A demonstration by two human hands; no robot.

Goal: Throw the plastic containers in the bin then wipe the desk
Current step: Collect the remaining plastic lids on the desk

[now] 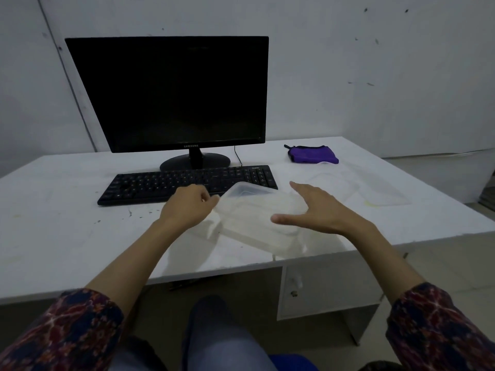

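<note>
A: Count?
B: Two clear plastic things seen on the desk (67,236): near container (257,218), tilted, raised off the top near the front edge; far container (340,183), flat, well apart to the right, hard to tell tub from lid. One monitor (171,92), dark. One keyboard (187,183), black, just behind the near container. One purple cloth (312,154), far right, beside the far container. No count for bins, none visible.

A: Hands?
B: Two. Left hand (187,207) at the near container's left end, fingers (207,198) curled, pinching its rim. Right hand (313,210) over the right end, fingers (297,186) spread and straight, thumb out toward the middle of the container.

A: Touching on the right?
B: Cannot tell; palm just above or against the right edge, blurred through clear plastic.

A: Container versus fingers?
B: Between both hands, left end lifted into the left pinch, right end under the spread right fingers.

A: Sleeves?
B: Two, patterned red and blue, pushed up both forearms.
</note>
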